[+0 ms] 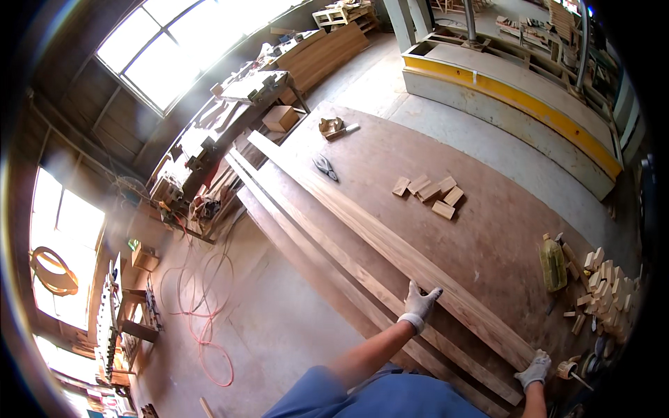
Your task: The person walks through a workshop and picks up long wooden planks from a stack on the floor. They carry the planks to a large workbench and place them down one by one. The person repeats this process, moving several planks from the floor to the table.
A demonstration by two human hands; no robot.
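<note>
Three long wooden boards lie side by side, slanting from the far left to the near right of the worktable [362,150]. My left hand [420,304], in a white work glove, grips the near edge of the widest board [362,225], its thumb over the top. At that board's near right end, my right hand [534,369], also gloved, is closed round the corner; its fingertips are partly hidden. The narrower middle board [334,261] and the nearest board [300,242] lie on my side of it, with gaps between them.
Small wood blocks [426,187], pliers [325,167] and a brush [341,131] lie beyond the boards. A yellowish bottle [552,263] stands at the right by a block pile [608,289]. A red hose [202,334] coils on the left floor; a yellow-edged machine [516,94] stands behind.
</note>
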